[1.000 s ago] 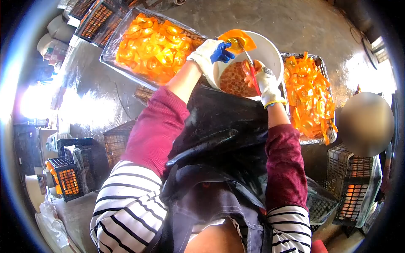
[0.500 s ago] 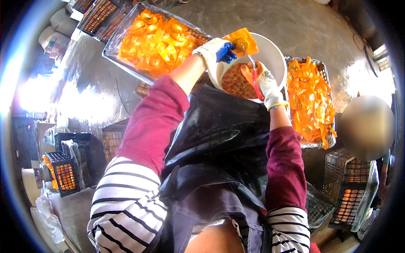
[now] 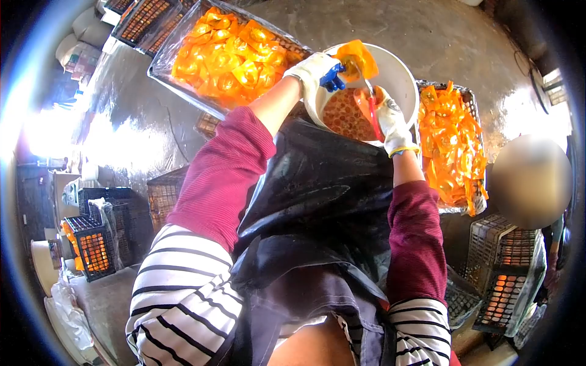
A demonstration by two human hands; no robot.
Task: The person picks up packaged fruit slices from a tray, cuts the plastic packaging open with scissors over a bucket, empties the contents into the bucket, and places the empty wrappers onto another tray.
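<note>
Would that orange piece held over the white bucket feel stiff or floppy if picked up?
The orange piece is probably floppy: similar pieces heaped at right lie creased and draped. It looks thin, so likely light.

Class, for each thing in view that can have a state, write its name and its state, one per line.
Left hand: gloved, holding the orange piece
Orange piece: held over the bucket
Right hand: gloved, closed on the red-handled tool
Red-handled tool: tip at the orange piece; open or shut unclear
White bucket: uncovered, partly filled
Left crate: film-lined, heaped
Right crate: heaped
Black apron: worn, creased
</note>
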